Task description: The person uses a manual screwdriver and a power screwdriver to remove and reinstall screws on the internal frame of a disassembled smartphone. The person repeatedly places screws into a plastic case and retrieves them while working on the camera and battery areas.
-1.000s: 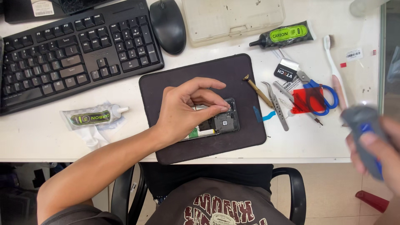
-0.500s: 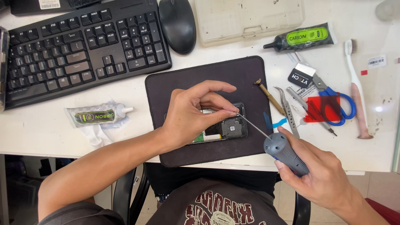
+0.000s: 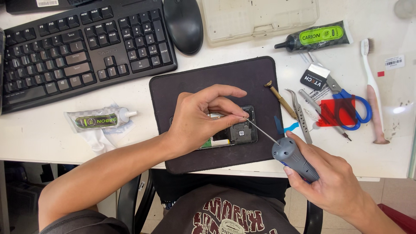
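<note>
right hand [image 3: 331, 182] aims screwdriver [image 3: 291, 156] at phone [image 3: 236, 132]

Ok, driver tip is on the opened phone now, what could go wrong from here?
1. The screwdriver comes in at a slant from the right hand; the thin tip could slip off and scratch the exposed board of the opened phone.
2. The left hand pinches right beside the tip, so a slip might jab its fingertips.
3. Any small screw freed could be hard to spot on the dark mat.
</note>
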